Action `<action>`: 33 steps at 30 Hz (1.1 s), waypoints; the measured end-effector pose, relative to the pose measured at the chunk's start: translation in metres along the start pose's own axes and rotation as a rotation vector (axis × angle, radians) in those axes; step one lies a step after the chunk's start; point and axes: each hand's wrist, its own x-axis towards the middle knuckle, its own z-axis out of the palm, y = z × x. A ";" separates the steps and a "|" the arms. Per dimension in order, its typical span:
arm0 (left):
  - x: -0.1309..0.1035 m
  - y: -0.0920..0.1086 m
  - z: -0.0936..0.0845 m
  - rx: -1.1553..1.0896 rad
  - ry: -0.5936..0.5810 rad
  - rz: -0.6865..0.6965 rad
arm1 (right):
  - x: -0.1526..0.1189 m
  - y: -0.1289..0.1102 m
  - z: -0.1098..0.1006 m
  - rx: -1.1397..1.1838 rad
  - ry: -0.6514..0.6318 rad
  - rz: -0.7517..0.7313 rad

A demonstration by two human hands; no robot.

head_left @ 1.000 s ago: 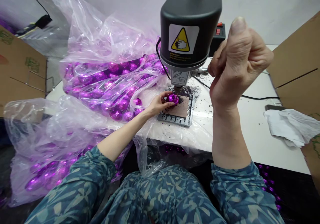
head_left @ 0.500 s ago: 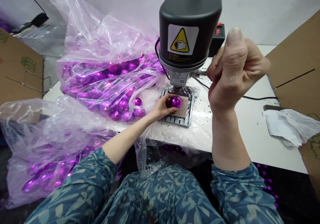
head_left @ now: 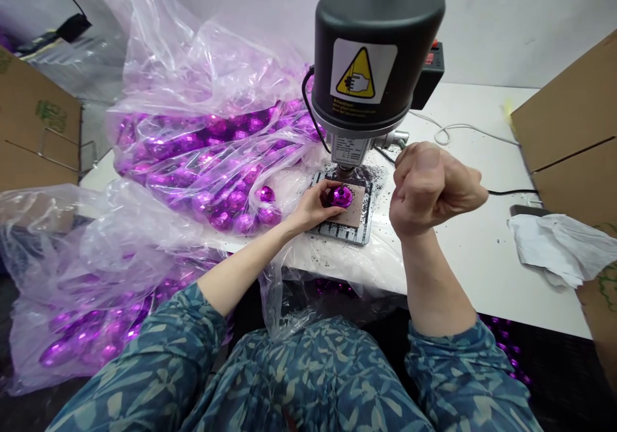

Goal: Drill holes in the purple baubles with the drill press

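Note:
My left hand (head_left: 317, 207) pinches a shiny purple faceted ball (head_left: 341, 196) between thumb and fingers. The ball rests on a small brown board (head_left: 355, 216) on the black-specked metal base (head_left: 337, 234) of a bench drill press (head_left: 378, 8). A dark spot shows on top of the ball, just under the chuck (head_left: 344, 172). To the right of the machine head, my right hand (head_left: 431, 191) is closed in a fist, close to the metal hub (head_left: 396, 139) on the machine's side. Whatever lies inside this fist is hidden.
Clear plastic bags full of purple balls (head_left: 236, 200) cover the left of the white table (head_left: 463, 258). Dark shavings lie around the base. A crumpled white cloth or paper (head_left: 554, 242) lies at right. Cardboard boxes (head_left: 573, 123) flank both sides; cables cross the back.
My right fist has come down and slightly to the left. The left hand still pinches the ball in the same place on the board. The view has shifted slightly.

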 end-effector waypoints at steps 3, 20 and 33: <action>0.000 0.000 -0.001 -0.005 0.004 0.003 | -0.006 0.008 -0.002 0.104 -0.009 -0.161; -0.029 0.041 -0.005 -0.017 0.097 -0.140 | 0.052 -0.004 0.014 0.064 -0.038 0.197; -0.110 0.036 -0.031 0.388 -0.609 0.308 | 0.051 0.004 0.016 0.215 0.011 0.206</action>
